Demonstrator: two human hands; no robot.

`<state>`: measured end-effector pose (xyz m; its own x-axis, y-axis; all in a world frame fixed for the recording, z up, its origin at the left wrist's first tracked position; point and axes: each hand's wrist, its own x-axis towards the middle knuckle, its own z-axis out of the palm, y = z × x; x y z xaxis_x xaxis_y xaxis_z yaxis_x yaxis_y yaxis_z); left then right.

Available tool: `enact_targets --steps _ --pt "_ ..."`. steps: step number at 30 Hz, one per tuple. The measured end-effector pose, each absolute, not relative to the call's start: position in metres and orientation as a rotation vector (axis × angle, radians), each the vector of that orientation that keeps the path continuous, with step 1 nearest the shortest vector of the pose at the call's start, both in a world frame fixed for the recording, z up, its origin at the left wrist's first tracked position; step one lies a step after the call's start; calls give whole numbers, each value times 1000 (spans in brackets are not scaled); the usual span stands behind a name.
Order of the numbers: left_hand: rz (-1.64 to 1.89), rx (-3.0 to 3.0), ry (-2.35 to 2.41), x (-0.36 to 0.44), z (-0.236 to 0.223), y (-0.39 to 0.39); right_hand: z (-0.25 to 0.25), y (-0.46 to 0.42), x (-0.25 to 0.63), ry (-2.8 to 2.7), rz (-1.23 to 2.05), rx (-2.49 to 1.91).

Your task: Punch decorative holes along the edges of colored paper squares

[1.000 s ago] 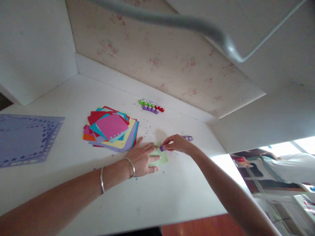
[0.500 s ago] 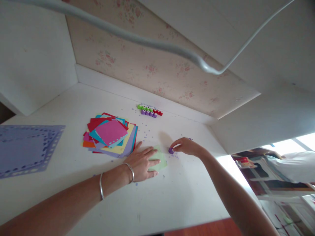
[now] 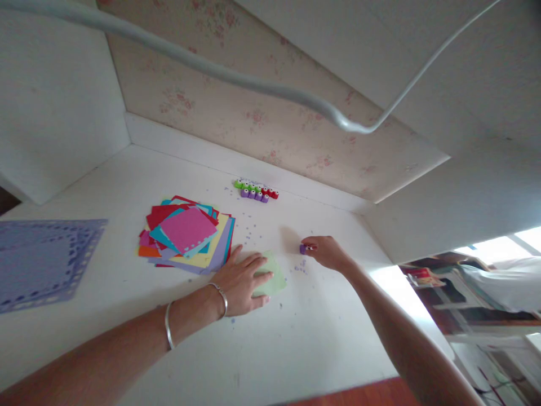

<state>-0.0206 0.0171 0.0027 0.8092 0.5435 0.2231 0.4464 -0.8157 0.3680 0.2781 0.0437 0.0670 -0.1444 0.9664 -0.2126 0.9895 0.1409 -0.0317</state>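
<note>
My left hand point(image 3: 243, 282) lies flat with fingers spread, its fingertips over a pale green square of paper point(image 3: 274, 277) on the white table. To the right, my right hand point(image 3: 327, 251) pinches a small purple paper punch point(image 3: 303, 248) between thumb and fingers, a little beyond several lilac paper bits point(image 3: 301, 269). The punch is apart from the green paper. Left of my left hand lies a fanned pile of coloured paper squares point(image 3: 190, 228), a pink one on top. Several small punches point(image 3: 255, 194), green, red and purple, stand in two rows near the wall.
Lilac sheets with punched edges point(image 3: 38, 259) lie at the left. Loose paper bits dot the white table point(image 3: 203, 361). A white cable point(image 3: 236, 76) hangs across the upper view. Flowered wallpaper point(image 3: 257, 118) covers the back, and a white side panel point(image 3: 448, 220) stands at the right.
My right hand has moved slightly right and away from me with the purple punch, leaving the lilac bits uncovered. My left hand stays on the green paper.
</note>
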Motion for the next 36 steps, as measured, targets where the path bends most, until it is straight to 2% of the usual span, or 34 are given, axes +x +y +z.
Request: enact_targets --steps 11,17,29,36 --pt "468 2698 757 -21 4 16 58 50 306 2255 -103 2043" --pt "472 2691 769 -22 6 15 63 65 262 2461 -116 2055" --pt "531 2747 777 -23 6 15 45 181 188 2640 -163 2004" --pt "654 2669 1048 -19 -3 21 45 163 201 2711 -212 1947"
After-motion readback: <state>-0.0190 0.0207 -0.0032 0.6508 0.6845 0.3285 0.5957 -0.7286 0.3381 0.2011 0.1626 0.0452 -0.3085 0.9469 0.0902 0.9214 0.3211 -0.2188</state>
